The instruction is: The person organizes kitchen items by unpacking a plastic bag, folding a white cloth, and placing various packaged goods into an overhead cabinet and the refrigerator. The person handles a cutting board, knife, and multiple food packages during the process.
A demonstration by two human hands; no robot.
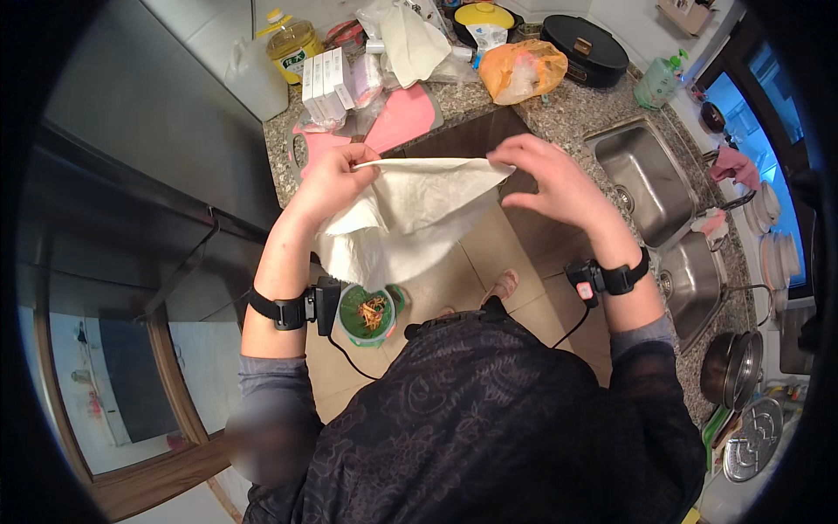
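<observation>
A white cloth (432, 196) hangs in front of me, its top edge stretched almost straight and its lower part draping in folds. My left hand (340, 180) pinches the upper left part of the cloth between thumb and fingers. At the opposite corner is my right hand (546, 177), thumb well apart from the fingers. Its fingertips overlap the cloth's corner, but a firm grip there is not visible. Below the cloth, on the tiled floor, stands a green-lined bin (368, 316) with food scraps inside.
On the granite counter are a pink cutting board (406, 118), several white boxes (326, 85), an oil jug (292, 49), an orange plastic bag (520, 69) and a black lidded pan (582, 49). A double steel sink (645, 177) lies right; a dark cabinet (163, 131) stands left.
</observation>
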